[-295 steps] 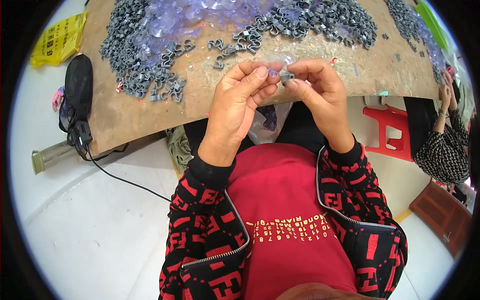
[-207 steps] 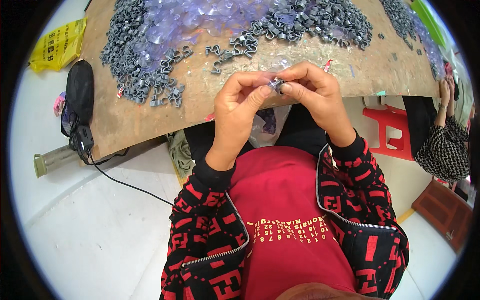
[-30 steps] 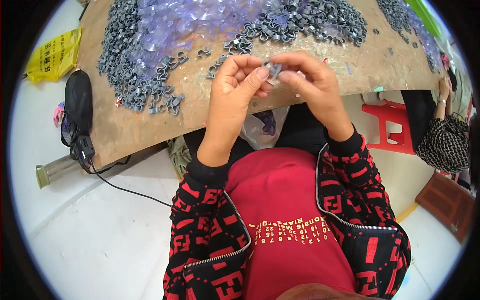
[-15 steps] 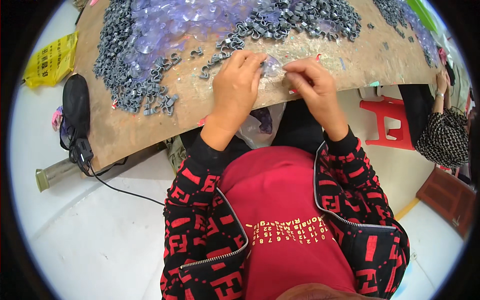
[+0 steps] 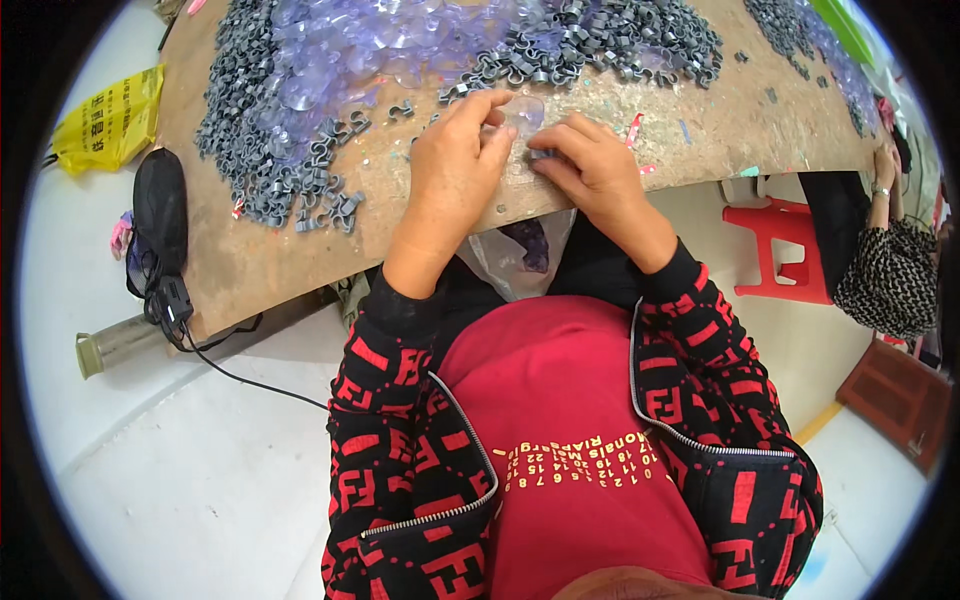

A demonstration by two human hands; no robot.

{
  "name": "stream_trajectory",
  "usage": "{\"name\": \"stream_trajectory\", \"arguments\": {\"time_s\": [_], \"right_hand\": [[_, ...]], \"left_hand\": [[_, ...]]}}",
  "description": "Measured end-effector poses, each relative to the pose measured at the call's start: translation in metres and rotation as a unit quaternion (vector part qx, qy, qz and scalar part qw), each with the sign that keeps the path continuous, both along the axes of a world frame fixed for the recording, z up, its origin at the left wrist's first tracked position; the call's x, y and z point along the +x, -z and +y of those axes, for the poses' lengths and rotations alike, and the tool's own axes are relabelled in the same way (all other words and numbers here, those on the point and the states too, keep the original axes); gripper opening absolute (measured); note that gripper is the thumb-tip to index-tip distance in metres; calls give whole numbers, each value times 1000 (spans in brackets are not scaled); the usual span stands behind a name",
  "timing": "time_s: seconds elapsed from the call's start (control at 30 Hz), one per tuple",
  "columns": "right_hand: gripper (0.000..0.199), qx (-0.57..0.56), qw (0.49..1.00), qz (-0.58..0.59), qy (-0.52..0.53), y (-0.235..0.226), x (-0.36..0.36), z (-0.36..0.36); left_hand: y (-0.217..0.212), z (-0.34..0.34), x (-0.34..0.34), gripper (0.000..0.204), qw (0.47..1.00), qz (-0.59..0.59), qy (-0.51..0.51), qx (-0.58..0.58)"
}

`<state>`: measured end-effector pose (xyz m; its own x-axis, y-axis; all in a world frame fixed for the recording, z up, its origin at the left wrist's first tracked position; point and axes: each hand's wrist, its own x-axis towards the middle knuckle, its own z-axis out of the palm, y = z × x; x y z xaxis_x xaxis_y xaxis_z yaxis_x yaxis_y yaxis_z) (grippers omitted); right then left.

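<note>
My left hand (image 5: 456, 165) is closed in a pinch, its thumb and forefinger at the edge of a clear, purplish suction cup (image 5: 527, 112). Just to the right, my right hand (image 5: 597, 172) has a small grey plastic clip (image 5: 542, 154) between thumb and fingertips. Both hands are over the near edge of the wooden table (image 5: 400, 205). The clip and the cup are close together, but whether they touch is hard to make out.
Beyond my hands lie heaps of grey clips (image 5: 240, 110) and clear purplish suction cups (image 5: 370, 45). A plastic bag (image 5: 500, 265) hangs below the table edge. A yellow bag (image 5: 115, 120) and black device (image 5: 160, 215) are at left. At right are a red stool (image 5: 765, 235) and another person's patterned sleeve (image 5: 885, 280).
My right hand has moved left and a little lower, and a grey clip now shows in its fingers. The left hand has shifted slightly left, and the suction cup sits higher.
</note>
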<state>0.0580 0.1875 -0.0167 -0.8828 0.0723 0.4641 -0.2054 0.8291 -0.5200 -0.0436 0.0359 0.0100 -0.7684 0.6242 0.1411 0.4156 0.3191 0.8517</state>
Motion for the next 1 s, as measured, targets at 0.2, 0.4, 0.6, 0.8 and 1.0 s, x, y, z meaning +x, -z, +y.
{"name": "stream_trajectory", "arguments": {"time_s": [0.2,0.4,0.6,0.8,1.0], "right_hand": [[23,-363,927,-82,46,-12,20,4],[21,-494,865,-89,33,-20,22,11],[15,-568,821,-57,14,-26,22,9],[20,-607,792,-59,-32,-45,16,-8],[24,-592,804,-47,-15,-37,15,-12]], "left_hand": [[9,11,4,34,965,261,28,16],[19,28,0,39,953,300,35,-31],[6,23,0,26,994,64,-4,83],[-20,-10,24,13,880,-401,26,255],[-17,-10,38,20,833,-458,-1,311]]}}
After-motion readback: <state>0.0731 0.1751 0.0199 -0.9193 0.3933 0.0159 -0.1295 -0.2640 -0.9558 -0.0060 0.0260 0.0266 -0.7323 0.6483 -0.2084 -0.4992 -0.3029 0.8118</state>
